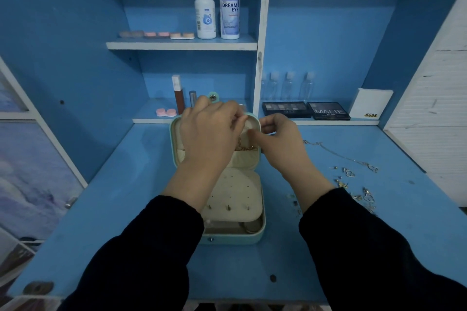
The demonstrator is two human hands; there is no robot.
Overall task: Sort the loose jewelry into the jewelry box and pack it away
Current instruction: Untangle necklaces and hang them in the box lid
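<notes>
A mint-green jewelry box [261, 222] lies open on the blue desk, its cream lid standing toward the shelves. Three stud earrings stick in the cream earring panel [235, 192]. A gold chain [246, 147] hangs inside the lid above its pocket. My left hand [209, 134] is over the lid, fingers curled and pinching the chain's upper end. My right hand [280, 139] reaches in from the right, fingers bent at the lid's top right corner, thumb pointing at the chain. Loose silver jewelry [353, 184] lies scattered on the desk to the right, with a thin silver necklace [341, 155].
Behind the box, a low shelf holds a pink lens case [166, 112], lip products [179, 94], two eyeshadow palettes [305, 110], small clear bottles [288, 86] and a white card [371, 103]. Two solution bottles [217, 7] stand on the upper shelf.
</notes>
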